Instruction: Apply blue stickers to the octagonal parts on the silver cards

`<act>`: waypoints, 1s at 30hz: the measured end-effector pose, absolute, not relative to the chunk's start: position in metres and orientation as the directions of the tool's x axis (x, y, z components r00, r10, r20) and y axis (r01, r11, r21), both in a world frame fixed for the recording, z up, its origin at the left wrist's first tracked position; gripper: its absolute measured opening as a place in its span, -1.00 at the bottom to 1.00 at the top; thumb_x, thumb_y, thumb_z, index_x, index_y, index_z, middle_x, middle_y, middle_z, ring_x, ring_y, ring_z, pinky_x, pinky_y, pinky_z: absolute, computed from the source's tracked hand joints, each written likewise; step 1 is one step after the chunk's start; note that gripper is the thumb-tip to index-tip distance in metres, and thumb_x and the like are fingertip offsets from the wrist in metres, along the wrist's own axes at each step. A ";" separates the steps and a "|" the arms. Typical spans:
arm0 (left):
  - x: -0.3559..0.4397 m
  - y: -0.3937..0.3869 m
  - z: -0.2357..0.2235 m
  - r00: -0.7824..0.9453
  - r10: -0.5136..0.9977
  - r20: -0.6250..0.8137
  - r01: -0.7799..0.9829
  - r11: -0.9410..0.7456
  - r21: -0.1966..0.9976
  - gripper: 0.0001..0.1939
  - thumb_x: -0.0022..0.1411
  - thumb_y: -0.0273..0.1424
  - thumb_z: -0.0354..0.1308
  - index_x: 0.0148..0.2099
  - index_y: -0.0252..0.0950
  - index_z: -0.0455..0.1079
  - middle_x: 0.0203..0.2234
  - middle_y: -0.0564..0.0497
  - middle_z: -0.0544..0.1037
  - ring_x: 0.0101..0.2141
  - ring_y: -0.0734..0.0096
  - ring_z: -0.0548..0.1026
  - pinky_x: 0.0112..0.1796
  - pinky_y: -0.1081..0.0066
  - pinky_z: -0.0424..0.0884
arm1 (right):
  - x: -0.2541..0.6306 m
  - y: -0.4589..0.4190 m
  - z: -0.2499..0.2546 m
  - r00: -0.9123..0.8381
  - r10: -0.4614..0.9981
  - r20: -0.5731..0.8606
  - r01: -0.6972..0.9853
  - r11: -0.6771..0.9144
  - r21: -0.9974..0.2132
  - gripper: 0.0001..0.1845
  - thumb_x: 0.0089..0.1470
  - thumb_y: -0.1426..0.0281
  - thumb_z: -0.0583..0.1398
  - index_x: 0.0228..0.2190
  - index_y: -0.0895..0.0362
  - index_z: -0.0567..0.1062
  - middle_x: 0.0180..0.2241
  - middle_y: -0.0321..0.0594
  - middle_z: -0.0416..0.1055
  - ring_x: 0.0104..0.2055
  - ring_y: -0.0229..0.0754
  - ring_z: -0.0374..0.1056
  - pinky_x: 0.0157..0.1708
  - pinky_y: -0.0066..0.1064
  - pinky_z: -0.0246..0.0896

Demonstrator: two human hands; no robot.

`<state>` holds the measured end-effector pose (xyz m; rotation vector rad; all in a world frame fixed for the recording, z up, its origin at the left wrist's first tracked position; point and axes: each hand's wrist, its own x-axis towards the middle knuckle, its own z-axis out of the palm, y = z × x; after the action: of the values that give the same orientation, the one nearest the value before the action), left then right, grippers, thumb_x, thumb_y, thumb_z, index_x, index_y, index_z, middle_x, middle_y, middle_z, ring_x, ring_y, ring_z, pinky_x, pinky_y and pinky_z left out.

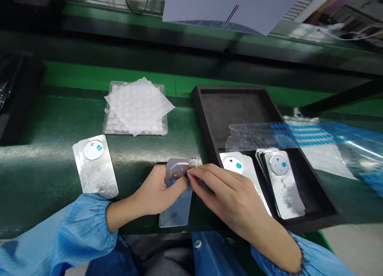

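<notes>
My left hand [155,192] grips a silvery phone back cover [176,212] near its upper end, over the front edge of the green bench. My right hand [223,188] pinches at a small blue tab on the cover's octagonal camera plate [178,169]. Both hands are closed around their work. Another silvery cover [95,168] with a blue dot lies flat to the left. Two stacks of the same covers [284,184] stand in the black tray [206,108] just right of my right hand.
A clear blister tray with a translucent sheet [137,104] on it lies at the back centre. A film strip with blue dots [299,134] stretches over the black tray and to the right. A dark box [12,96] sits at the far left.
</notes>
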<state>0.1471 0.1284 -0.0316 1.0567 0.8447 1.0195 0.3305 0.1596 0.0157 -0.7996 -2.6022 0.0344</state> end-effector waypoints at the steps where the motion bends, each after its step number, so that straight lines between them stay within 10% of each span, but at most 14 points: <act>1: 0.147 0.129 -0.031 0.313 0.948 -0.063 -0.256 0.148 0.955 -0.82 0.36 -0.43 0.07 -0.33 -0.36 0.29 -0.47 0.10 0.29 -0.41 0.54 0.23 -0.38 0.55 0.23 | 0.330 0.160 0.016 -0.749 0.537 0.387 0.529 0.837 -0.137 -0.89 0.47 0.50 0.10 -0.12 0.23 0.44 -0.26 -0.17 0.57 -0.36 -0.22 0.52 -0.41 -0.37 0.39; 30: 0.147 0.127 -0.037 0.323 0.940 -0.110 -0.310 0.215 0.926 -0.82 0.38 -0.43 0.09 -0.31 -0.37 0.30 -0.48 0.11 0.28 -0.43 0.57 0.22 -0.41 0.58 0.22 | 0.329 0.153 0.008 -0.694 0.549 0.467 0.513 0.831 -0.215 -0.91 0.38 0.58 0.19 -0.12 0.20 0.41 -0.28 -0.18 0.56 -0.37 -0.25 0.51 -0.38 -0.40 0.43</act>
<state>0.1465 0.1268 -0.0366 0.9667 0.8151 1.0149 0.3294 0.1533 0.0081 -0.7799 -2.4851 0.0923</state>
